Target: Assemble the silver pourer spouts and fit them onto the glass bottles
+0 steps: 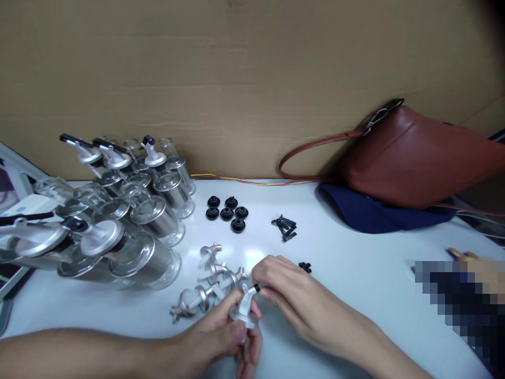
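1. the left hand (232,337) is wrapped around the round base of a silver spout (246,302), its thumb pressed on the near side and its fingers curled beneath.
2. the silver spout is held up above the near part of the white table (379,284), slightly tilted, its narrow end pointing up and to the right.
3. the right hand (286,289) has its thumb and bent forefinger drawn together, pinching a small black tip (256,288) at that narrow end.
4. other spouts (204,298) lie in a loose cluster on the table, just beyond the left hand.
5. small black pieces (305,267) lie in a little heap just beyond the right hand.
6. farther back are six black stoppers (226,213) and, to their right, a pile of thin black levers (284,228).
7. at the left, glass bottles (155,258) stand crowded together, several topped with spouts.
8. at the back right, a brown bag (418,152) rests on dark blue cloth (359,213).
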A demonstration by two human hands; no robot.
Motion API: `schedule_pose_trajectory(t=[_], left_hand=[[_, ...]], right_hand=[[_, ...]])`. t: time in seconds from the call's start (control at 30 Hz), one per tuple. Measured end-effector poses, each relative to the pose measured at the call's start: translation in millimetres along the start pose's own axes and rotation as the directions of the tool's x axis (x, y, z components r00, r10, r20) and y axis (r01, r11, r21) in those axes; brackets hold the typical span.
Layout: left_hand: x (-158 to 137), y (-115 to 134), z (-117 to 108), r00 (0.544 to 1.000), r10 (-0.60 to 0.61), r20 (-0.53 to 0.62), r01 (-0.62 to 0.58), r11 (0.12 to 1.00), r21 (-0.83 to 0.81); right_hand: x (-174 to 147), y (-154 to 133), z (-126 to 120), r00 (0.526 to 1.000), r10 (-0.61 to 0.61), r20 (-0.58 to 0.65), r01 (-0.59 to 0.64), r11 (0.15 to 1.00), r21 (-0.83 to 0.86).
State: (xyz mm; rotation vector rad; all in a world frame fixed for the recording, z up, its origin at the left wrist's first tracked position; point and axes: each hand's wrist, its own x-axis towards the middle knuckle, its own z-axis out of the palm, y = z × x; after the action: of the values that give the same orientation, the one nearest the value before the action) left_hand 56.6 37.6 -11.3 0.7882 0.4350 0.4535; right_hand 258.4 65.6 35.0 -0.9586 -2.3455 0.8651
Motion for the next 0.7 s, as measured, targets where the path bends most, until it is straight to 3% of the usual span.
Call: schedule_pose_trajectory(t=[0.23, 0.5, 0.6, 0.7], left_hand=[[-2.5, -1.4, 0.2, 1.000, 0.008, -0.022, -0.009, 0.999, -0.038], [-4.3, 7.1, 2.0, 1.000, -0.014, 0.008, 0.013, 0.995, 0.097], [-5.2, 12.4, 3.9, 0.998, -0.061, 0.009, 0.059, 0.991, 0.123], [-5.0, 16.5, 6.5, 0.994, -0.108, -0.006, 0.108, 0.990, 0.089]], right_hand=[[-1.2, -0.2, 1.0, 0.998, -0.032, 0.054, 0.039, 0.990, -0.133], [-2.7, -1.7, 2.2, 0.997, -0.003, 0.075, 0.007, 0.999, -0.045], [-1.7, -3.1, -1.0, 0.999, -0.029, 0.045, 0.031, 0.999, -0.038], [-3.4, 2.8, -11.2, 0.998, -0.026, -0.065, 0.020, 0.995, -0.095]])
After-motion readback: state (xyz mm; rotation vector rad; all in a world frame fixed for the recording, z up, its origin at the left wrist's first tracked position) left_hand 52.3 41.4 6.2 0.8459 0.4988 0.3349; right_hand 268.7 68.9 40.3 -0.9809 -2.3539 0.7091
